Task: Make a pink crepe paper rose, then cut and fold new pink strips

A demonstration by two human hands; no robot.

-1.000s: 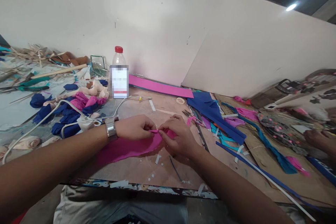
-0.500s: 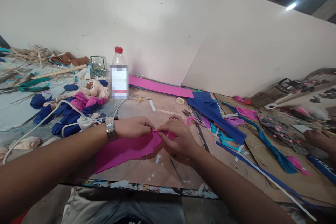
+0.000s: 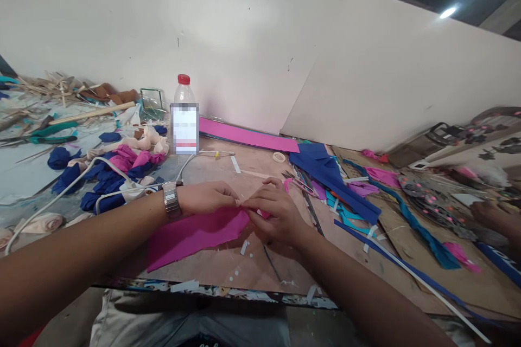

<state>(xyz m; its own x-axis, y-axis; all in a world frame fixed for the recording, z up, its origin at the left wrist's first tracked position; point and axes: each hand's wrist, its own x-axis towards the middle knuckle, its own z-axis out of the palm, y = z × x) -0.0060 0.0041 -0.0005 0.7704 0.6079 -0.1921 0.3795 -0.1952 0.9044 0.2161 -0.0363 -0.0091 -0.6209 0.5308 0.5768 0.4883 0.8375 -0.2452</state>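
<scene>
A strip of magenta fabric (image 3: pixel 195 236) hangs from my fingers and spreads over the table toward the lower left. My left hand (image 3: pixel 209 197), with a metal watch (image 3: pixel 171 199) on its wrist, pinches the strip's upper edge. Close against it, my right hand (image 3: pixel 277 211) grips the strip's right end, and a bit of magenta shows between its fingers. The fingertips of both hands nearly meet. What lies right between them is too small to make out. Scissors (image 3: pixel 299 184) with pink on them rest just beyond my right hand.
A red-capped bottle (image 3: pixel 184 95) stands behind my left hand. Crumpled blue, pink and cream fabric pieces (image 3: pixel 134 158) and a white cable (image 3: pixel 49 203) lie left. Blue fabric (image 3: pixel 334 176) and a thin white stick (image 3: pixel 431 287) lie right. Another person's hand (image 3: pixel 494 214) shows at far right.
Both hands stay in nearly the same place on the magenta strip. The fingertips have shifted slightly where they meet, and the camera view has moved a little.
</scene>
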